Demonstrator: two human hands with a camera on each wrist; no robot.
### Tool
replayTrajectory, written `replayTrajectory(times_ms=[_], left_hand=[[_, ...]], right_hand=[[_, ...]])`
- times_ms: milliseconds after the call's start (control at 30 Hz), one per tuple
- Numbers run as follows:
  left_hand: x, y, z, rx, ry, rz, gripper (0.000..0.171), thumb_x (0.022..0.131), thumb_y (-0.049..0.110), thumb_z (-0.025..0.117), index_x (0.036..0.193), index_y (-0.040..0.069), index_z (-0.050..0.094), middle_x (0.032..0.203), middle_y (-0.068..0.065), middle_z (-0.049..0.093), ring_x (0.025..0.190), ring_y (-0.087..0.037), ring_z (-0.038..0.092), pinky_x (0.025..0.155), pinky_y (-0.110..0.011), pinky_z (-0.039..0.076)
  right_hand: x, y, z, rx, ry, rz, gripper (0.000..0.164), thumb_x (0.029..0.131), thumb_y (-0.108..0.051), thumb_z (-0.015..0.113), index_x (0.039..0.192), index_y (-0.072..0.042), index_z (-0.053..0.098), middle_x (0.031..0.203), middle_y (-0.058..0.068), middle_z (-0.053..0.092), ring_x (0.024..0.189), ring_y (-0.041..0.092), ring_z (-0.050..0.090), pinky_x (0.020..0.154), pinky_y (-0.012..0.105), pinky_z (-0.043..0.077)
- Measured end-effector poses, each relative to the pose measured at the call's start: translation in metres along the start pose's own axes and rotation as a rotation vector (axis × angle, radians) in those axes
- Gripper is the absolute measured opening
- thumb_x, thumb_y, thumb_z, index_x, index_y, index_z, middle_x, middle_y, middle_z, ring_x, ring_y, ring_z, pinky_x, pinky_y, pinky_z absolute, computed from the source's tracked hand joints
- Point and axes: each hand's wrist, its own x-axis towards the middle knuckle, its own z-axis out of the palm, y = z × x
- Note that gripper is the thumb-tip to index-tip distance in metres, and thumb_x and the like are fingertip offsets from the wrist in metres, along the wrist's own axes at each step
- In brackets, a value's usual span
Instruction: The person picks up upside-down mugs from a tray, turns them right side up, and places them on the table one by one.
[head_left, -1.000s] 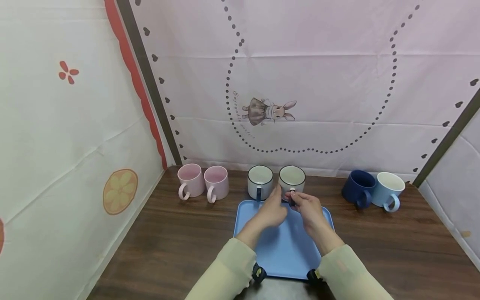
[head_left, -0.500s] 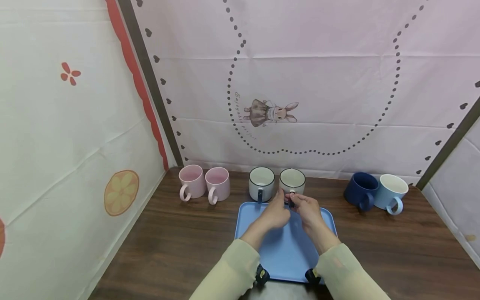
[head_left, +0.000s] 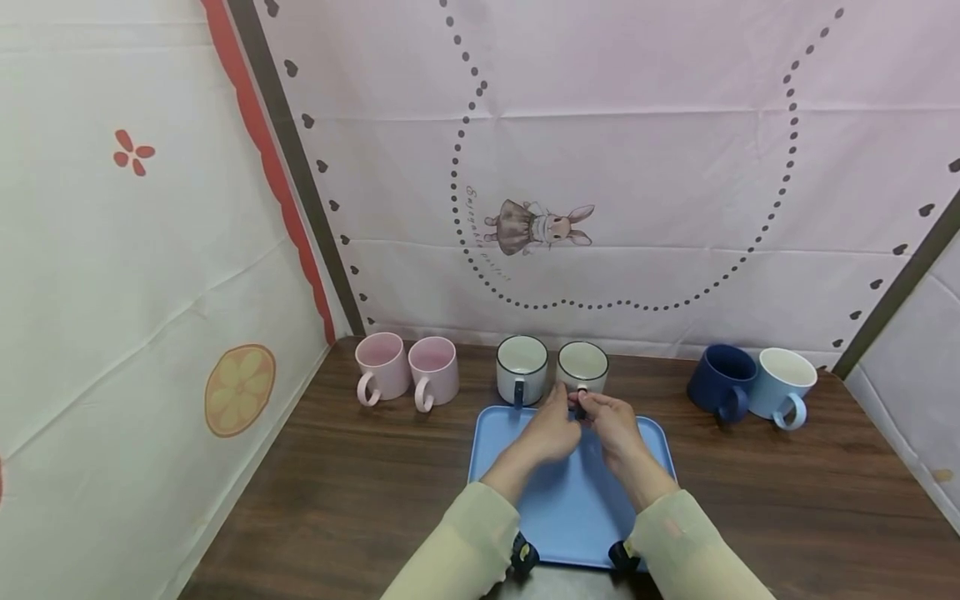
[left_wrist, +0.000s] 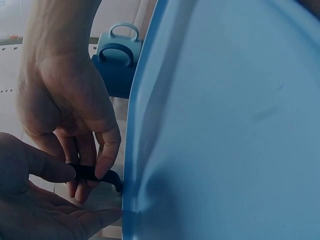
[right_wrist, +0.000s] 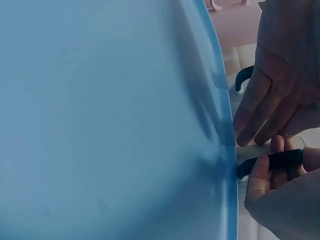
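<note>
A cream-white mug with a black rim and dark handle stands at the far edge of a light blue tray. My right hand pinches its handle between thumb and fingers. My left hand is at the mug's left side, its fingers extended straight beside the body. In the left wrist view, the left thumb overlaps the handle's end. A matching white mug stands just left, handle facing me. The hands hide the gripped mug's lower front.
Two pink mugs, one outer and one inner, stand at the back left. At the back right are a dark blue mug and a light blue mug. A fabric backdrop rises close behind them.
The gripped white mug has come slightly nearer to me, toward the tray, with both hands moving along. The other mugs stay in place; the head view shifts a little.
</note>
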Motion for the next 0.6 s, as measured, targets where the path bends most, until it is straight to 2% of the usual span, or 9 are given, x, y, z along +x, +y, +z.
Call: replayTrajectory(times_ms=[133, 200, 300, 367, 467, 600], left_hand=[[-0.0004, -0.0010, -0.0007, -0.006, -0.004, 0.006, 0.079, 0.093, 0.008, 0.047, 0.161, -0.009, 0.013, 0.171, -0.025, 0.014, 0.159, -0.033, 0.020, 0.129, -0.047, 0.022], [-0.0008, -0.0016, -0.0008, -0.007, -0.006, 0.011, 0.078, 0.094, 0.009, 0.048, 0.161, -0.009, 0.013, 0.171, -0.026, 0.014, 0.159, -0.034, 0.020, 0.129, -0.047, 0.022], [-0.0021, -0.0023, -0.0010, -0.004, -0.009, 0.017, 0.076, 0.096, 0.010, 0.048, 0.161, -0.010, 0.014, 0.171, -0.026, 0.014, 0.159, -0.035, 0.020, 0.129, -0.048, 0.022], [-0.0032, -0.0027, -0.0011, -0.002, -0.013, 0.018, 0.075, 0.097, 0.010, 0.047, 0.161, -0.010, 0.014, 0.171, -0.026, 0.015, 0.159, -0.036, 0.020, 0.129, -0.049, 0.022], [-0.0055, -0.0036, -0.0019, 0.000, -0.019, 0.009, 0.074, 0.099, 0.012, 0.047, 0.162, -0.007, 0.013, 0.171, -0.024, 0.015, 0.159, -0.035, 0.020, 0.129, -0.049, 0.022], [-0.0094, -0.0059, -0.0042, 0.000, -0.004, 0.000, 0.073, 0.100, 0.013, 0.048, 0.163, -0.003, 0.016, 0.171, -0.022, 0.019, 0.159, -0.034, 0.023, 0.128, -0.051, 0.024]], right_hand=[[-0.0006, -0.0003, 0.0003, -0.040, -0.003, -0.001, 0.034, 0.107, -0.011, 0.055, 0.130, 0.013, 0.062, 0.101, -0.002, 0.078, 0.105, 0.014, 0.066, 0.080, 0.021, 0.054], [-0.0010, -0.0004, 0.0007, -0.078, 0.003, -0.006, 0.034, 0.107, -0.013, 0.055, 0.130, 0.012, 0.063, 0.111, 0.008, 0.077, 0.113, 0.020, 0.065, 0.081, 0.022, 0.055], [-0.0021, -0.0002, 0.0010, -0.145, 0.032, -0.013, 0.036, 0.107, -0.016, 0.056, 0.131, 0.010, 0.063, 0.132, 0.021, 0.068, 0.123, 0.030, 0.063, 0.087, 0.025, 0.057], [-0.0029, -0.0001, 0.0010, -0.189, 0.060, -0.022, 0.037, 0.106, -0.017, 0.059, 0.132, 0.010, 0.063, 0.137, 0.026, 0.063, 0.123, 0.033, 0.063, 0.089, 0.028, 0.058], [-0.0046, -0.0009, 0.0004, -0.250, 0.092, -0.018, 0.038, 0.102, -0.019, 0.066, 0.131, 0.007, 0.064, 0.133, 0.024, 0.063, 0.115, 0.031, 0.065, 0.090, 0.030, 0.057], [-0.0081, -0.0026, -0.0016, -0.303, 0.084, -0.019, 0.040, 0.100, -0.020, 0.068, 0.132, 0.003, 0.064, 0.130, 0.019, 0.063, 0.113, 0.026, 0.062, 0.093, 0.035, 0.057]])
